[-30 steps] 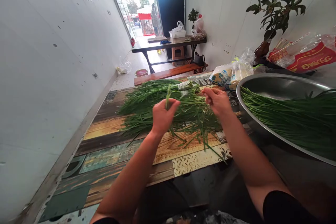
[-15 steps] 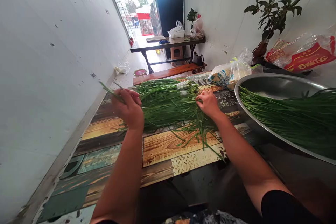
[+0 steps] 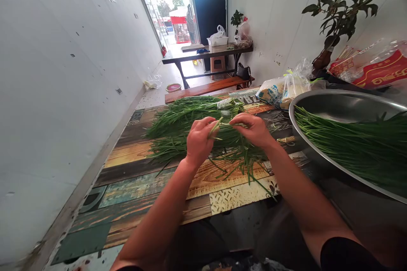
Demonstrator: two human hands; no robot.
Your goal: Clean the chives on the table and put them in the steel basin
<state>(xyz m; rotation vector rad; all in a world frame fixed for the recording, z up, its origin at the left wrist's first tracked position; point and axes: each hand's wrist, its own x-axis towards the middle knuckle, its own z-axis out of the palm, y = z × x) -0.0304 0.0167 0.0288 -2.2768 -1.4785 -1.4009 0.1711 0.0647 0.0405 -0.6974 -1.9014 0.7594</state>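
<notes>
White wall (image 3: 63, 76) fills my far left, marked with dark spots. Next I get a clear plastic bag (image 3: 153, 82) on the floor, then a small basin (image 3: 173, 87) near the bench (image 3: 206, 87). Closer to me, a wood-print tabletop (image 3: 136, 182) runs across under the work. A big pile of green stalks (image 3: 178, 114) lies on it, leafy ends leftward, white bindings (image 3: 224, 103) near the cut ends at right.

Over the pile's near side I have the left hand (image 3: 199, 137), fingers curled tight around a few thin green stalks (image 3: 225, 124); bits poke out past the thumb. The pale end spans the short gap to the right hand (image 3: 251, 129), whose thumb and fingertips pinch it. So both hands grip the same strands, mid-table, in front of me. Loose leaves (image 3: 248, 163) straggle below the right hand toward the table edge.

Further right: tied plastic bags (image 3: 282, 90) of pale stuff, then a metal bowl (image 3: 303, 146) holding more long greens (image 3: 349, 144). Behind it, a leafy plant (image 3: 341, 19) and red packaging (image 3: 381, 70).
</notes>
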